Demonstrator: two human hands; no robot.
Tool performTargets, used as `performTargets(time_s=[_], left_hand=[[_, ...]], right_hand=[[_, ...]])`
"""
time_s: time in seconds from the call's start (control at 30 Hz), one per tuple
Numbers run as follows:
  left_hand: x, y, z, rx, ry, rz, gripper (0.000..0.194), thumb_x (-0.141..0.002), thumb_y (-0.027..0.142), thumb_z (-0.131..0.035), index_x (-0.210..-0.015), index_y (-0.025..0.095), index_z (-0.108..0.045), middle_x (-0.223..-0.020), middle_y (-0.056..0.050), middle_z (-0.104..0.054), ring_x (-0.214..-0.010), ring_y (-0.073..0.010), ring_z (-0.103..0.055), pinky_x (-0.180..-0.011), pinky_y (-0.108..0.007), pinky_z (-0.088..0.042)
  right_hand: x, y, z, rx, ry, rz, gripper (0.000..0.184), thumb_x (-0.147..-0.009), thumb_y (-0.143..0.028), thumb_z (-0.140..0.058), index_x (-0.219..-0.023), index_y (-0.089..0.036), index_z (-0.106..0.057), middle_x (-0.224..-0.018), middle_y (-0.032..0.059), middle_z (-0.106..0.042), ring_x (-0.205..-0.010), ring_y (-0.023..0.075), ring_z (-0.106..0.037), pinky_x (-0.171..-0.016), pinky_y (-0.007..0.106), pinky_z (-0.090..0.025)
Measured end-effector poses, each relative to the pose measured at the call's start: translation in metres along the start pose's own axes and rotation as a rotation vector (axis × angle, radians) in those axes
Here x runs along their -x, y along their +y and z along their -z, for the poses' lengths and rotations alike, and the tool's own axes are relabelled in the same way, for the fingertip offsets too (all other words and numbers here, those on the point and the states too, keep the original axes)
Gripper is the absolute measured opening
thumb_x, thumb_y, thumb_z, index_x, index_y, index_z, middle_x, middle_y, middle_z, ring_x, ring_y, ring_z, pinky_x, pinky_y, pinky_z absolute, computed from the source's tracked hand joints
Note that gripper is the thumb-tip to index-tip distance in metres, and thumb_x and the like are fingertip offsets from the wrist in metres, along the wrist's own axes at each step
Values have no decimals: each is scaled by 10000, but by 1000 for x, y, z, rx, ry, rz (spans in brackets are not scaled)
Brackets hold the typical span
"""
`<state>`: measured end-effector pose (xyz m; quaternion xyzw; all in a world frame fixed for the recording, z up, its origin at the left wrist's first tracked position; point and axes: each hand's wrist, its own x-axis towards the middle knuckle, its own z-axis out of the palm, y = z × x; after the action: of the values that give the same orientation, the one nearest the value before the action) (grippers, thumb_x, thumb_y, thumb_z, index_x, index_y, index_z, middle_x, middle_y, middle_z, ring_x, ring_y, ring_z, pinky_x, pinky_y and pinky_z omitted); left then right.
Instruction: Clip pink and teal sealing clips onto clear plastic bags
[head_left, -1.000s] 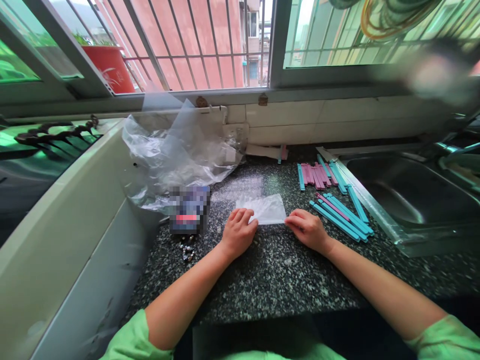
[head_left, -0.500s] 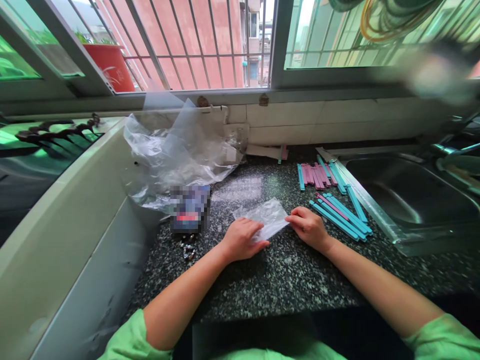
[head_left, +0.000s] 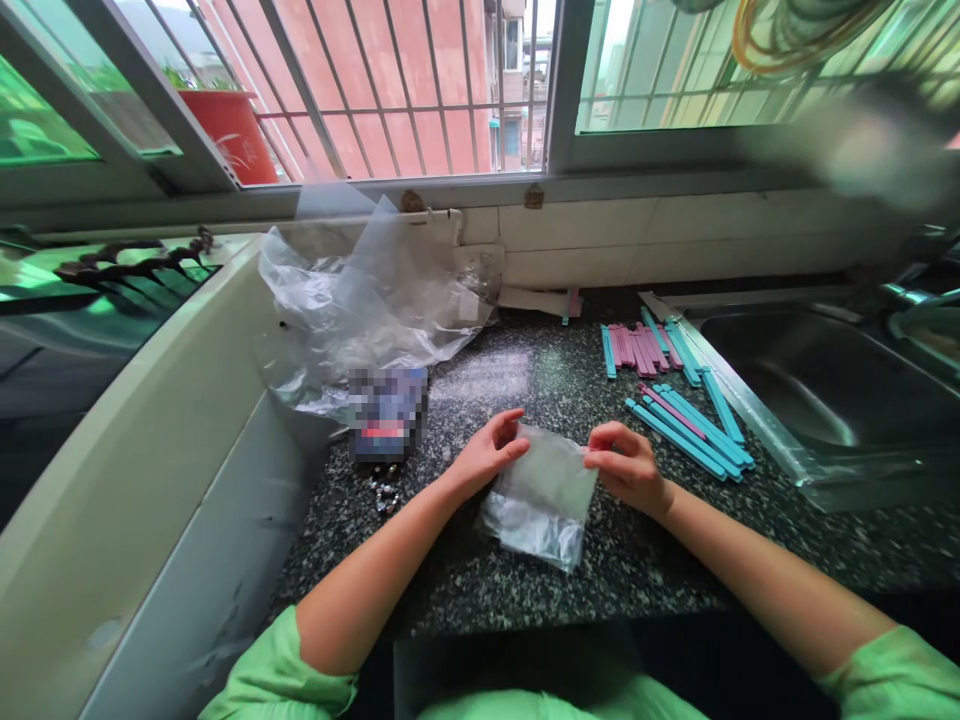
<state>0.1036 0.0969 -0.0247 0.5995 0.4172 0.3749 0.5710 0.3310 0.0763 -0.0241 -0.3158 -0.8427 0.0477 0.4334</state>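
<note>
I hold a small clear plastic bag (head_left: pixel 544 495) up off the speckled dark countertop (head_left: pixel 600 580). My left hand (head_left: pixel 487 455) pinches its top left corner and my right hand (head_left: pixel 626 465) pinches its top right corner. The bag hangs down between them, towards me. Blue and pink sealing sticks (head_left: pixel 690 420) lie just right of my right hand, with another bunch (head_left: pixel 645 350) farther back.
A heap of crumpled clear plastic (head_left: pixel 367 300) sits at the back left by the window sill. A small dark packet (head_left: pixel 386 412) and tiny metal bits (head_left: pixel 384 492) lie left of my left hand. A steel sink (head_left: pixel 840 390) takes up the right side.
The bag lay flat on the counter under my fingers; both hands have since lifted it by its top edge, and it now hangs towards me.
</note>
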Motion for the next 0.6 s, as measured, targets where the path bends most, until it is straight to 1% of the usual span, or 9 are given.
performTargets(time_s=[0.07,0.13,0.17,0.27,0.33,0.4,0.47,0.53,0.6], left_hand=[[2,2,-2,98,-50,111,542,-577,496,-707,-964,130,-607,-795,-53,-652,-718,-164,-585,-686,-281,-454],[5,3,-3,132,-25,172,476,-530,508,-731,-782,119,-620,-643,-7,-605,-582,-115,-523,-589,-242,-411],[6,4,-3,141,10,180,464,-517,518,-732,-717,119,-605,-588,13,-570,-536,-94,-483,-551,-226,-381],[7,4,-1,168,125,155,473,-481,538,-735,-654,133,-562,-524,53,-490,-486,-61,-407,-501,-199,-311],[7,5,1,181,163,137,472,-465,529,-743,-646,143,-541,-523,62,-476,-487,-58,-398,-501,-194,-300],[7,7,2,194,151,130,456,-471,505,-749,-647,150,-524,-532,64,-477,-492,-57,-400,-506,-191,-297],[7,7,2,211,119,128,444,-478,481,-754,-658,153,-514,-544,65,-485,-494,-56,-403,-505,-187,-295],[8,6,2,230,108,127,448,-476,466,-760,-690,155,-518,-561,63,-498,-500,-58,-412,-505,-185,-299],[8,5,4,249,116,127,462,-493,480,-748,-751,158,-540,-594,53,-524,-520,-69,-438,-516,-189,-316]], right_hand=[[-4,-6,-6,-30,3,-12,216,-805,-152,-469,-669,-216,-625,-751,37,-536,-617,110,-503,-540,243,-448],[-9,-10,-13,-77,12,-61,181,-803,-167,-463,-731,-226,-619,-787,38,-547,-657,121,-523,-581,256,-464],[-11,-12,-17,-104,41,-117,158,-801,-174,-464,-798,-231,-611,-818,40,-551,-682,126,-530,-607,264,-470],[-17,-16,-25,-248,166,-418,219,-821,-223,-444,-1023,-224,-528,-874,46,-551,-684,126,-528,-608,262,-472],[-19,-17,-28,-389,133,-609,253,-837,-297,-434,-1064,-205,-498,-851,44,-563,-650,123,-524,-565,247,-463],[-20,-17,-30,-474,11,-706,268,-798,-372,-502,-991,-189,-533,-777,30,-580,-629,130,-528,-548,246,-455],[-20,-17,-33,-482,-78,-738,228,-740,-389,-574,-827,-179,-566,-680,7,-570,-604,131,-521,-551,250,-445],[-19,-17,-35,-478,-85,-741,208,-723,-376,-587,-678,-176,-547,-609,-11,-540,-574,122,-501,-549,248,-428],[-19,-16,-36,-479,-56,-727,235,-735,-372,-573,-613,-177,-526,-594,-14,-525,-570,116,-492,-553,247,-418]])
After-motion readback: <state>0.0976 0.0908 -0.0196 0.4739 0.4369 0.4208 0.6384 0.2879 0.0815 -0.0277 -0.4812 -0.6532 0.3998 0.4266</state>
